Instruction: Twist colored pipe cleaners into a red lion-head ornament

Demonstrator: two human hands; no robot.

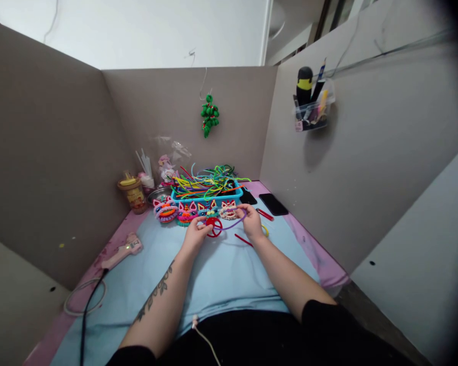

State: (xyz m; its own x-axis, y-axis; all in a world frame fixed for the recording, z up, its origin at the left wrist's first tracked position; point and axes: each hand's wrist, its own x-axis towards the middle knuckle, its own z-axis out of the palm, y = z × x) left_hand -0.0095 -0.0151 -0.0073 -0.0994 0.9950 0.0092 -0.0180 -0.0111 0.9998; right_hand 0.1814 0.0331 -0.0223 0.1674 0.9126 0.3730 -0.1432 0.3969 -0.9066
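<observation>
My left hand (197,233) is closed on a red ring-shaped piece (214,221) made of bent pipe cleaner, at the middle of the table. A purple pipe cleaner (232,224) curves from that piece across to my right hand (252,222), whose thumb and fingers pinch its far end. Just behind my hands stands a row of fuzzy animal-face figures: a lilac one (165,210), a pink one (187,213), a teal one (208,209) and a cream one (228,209). A loose red pipe cleaner (243,239) lies beside my right wrist.
Behind the figures is a blue basket (206,200) heaped with colourful pipe cleaners. A pink glue gun (124,250) with its cable lies left. A black phone (274,204) and red tool (264,214) lie right. A cup (133,194) stands back left; grey partitions (191,112) enclose the table.
</observation>
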